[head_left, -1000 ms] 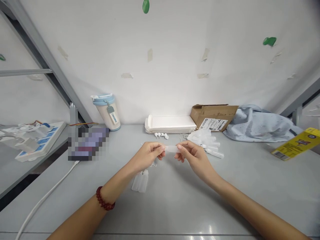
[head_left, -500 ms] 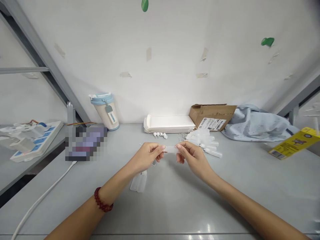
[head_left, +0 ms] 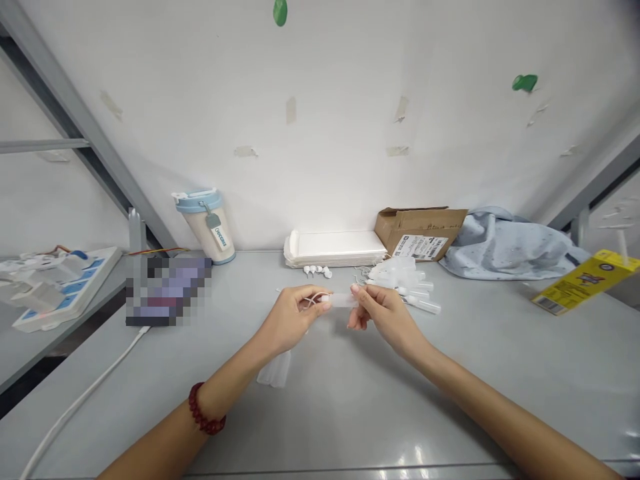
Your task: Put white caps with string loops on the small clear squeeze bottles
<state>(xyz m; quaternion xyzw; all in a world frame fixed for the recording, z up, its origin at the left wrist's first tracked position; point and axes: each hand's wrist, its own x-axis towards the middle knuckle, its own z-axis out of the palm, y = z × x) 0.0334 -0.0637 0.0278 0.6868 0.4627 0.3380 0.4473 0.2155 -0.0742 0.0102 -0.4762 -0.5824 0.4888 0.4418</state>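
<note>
A small translucent plastic tube lies level between my two hands above the desk. My left hand pinches its left end, where a white cap and a thin white string loop show between thumb and fingers. The tube's right end sits in the thumb-and-finger pinch of my right hand. Below my left wrist, a few similar clear tubes rest on the desk, partly covered by the arm. Behind my right hand is a pile of capped tubes with strings. Several small white caps stand farther back.
Along the wall are a stack of white flat boxes, an open cardboard box and a pale blue cloth. A yellow box leans at the right. On the left are a tumbler, a blurred-out phone and a power strip.
The white cap and string loop now show at my left fingers, where they were not visible before. Both hands still hold the tube; the view has shifted slightly.
</note>
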